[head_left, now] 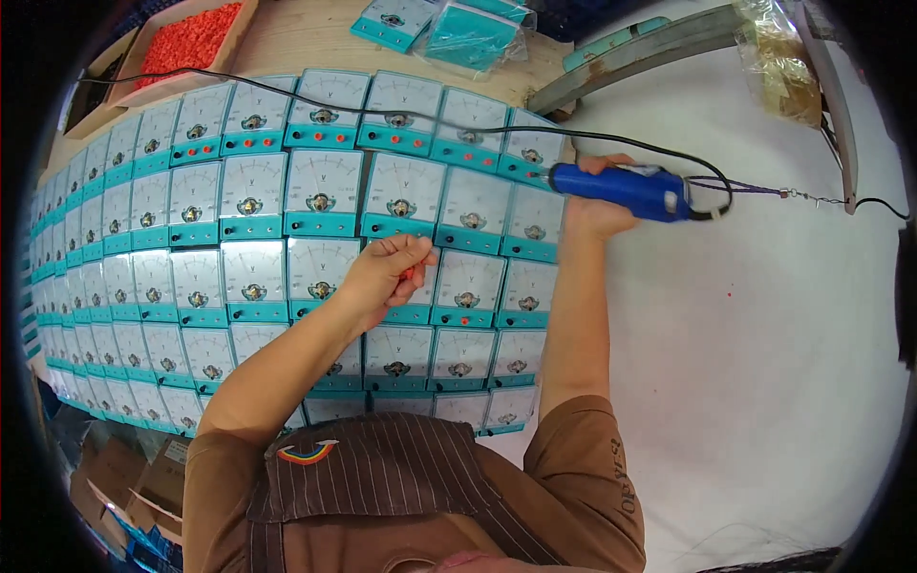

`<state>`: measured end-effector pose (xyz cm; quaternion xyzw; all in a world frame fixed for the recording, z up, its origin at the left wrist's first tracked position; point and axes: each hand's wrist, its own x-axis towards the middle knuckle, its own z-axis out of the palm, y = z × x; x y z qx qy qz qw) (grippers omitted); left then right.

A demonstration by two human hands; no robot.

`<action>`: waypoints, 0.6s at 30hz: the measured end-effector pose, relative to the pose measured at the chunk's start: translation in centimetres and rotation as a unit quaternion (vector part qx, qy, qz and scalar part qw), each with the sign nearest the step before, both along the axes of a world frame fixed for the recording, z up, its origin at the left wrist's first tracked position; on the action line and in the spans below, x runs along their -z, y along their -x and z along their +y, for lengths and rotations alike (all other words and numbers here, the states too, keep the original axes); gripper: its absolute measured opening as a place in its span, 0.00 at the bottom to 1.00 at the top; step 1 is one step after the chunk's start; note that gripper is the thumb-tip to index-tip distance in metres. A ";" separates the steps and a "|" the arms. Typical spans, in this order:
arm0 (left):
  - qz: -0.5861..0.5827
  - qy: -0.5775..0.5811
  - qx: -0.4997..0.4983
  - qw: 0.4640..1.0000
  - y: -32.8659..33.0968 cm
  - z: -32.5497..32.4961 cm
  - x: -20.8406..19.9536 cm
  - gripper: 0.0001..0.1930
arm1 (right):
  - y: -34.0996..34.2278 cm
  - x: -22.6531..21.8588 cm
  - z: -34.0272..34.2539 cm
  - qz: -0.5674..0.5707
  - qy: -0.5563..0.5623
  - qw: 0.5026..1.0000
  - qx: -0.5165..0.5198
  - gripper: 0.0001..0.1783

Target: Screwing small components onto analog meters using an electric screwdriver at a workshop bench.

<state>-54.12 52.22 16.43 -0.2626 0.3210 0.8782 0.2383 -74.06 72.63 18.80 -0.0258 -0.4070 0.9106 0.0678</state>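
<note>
My right hand (602, 205) is wrapped round a blue electric screwdriver (621, 189). Its tip points left, at the teal base of the end voltmeter (535, 143) in the far row; whether it touches a red terminal there I cannot tell. Closed over the middle of the rows, my left hand (390, 272) holds small red terminal caps (408, 275), partly hidden by the fingers. Just beyond it lies a white-faced voltmeter (401, 186) with a teal base. Red caps sit on several far-row meters, such as this voltmeter (325, 110).
Several rows of voltmeters cover the wooden table (315, 38). A box of red caps (191, 43) stands at the far left, bagged teal meters (468, 36) at the back. A black cable (382, 112) crosses the far row. Right stands a metal frame (640, 57); cardboard boxes (143, 482) lie lower left.
</note>
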 end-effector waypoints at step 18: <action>0.074 0.146 -0.045 0.985 1.9 3.0 -3.3 0.10 | -11.1 -4.4 -1.1 0.072 0.129 0.963 -0.225 0.25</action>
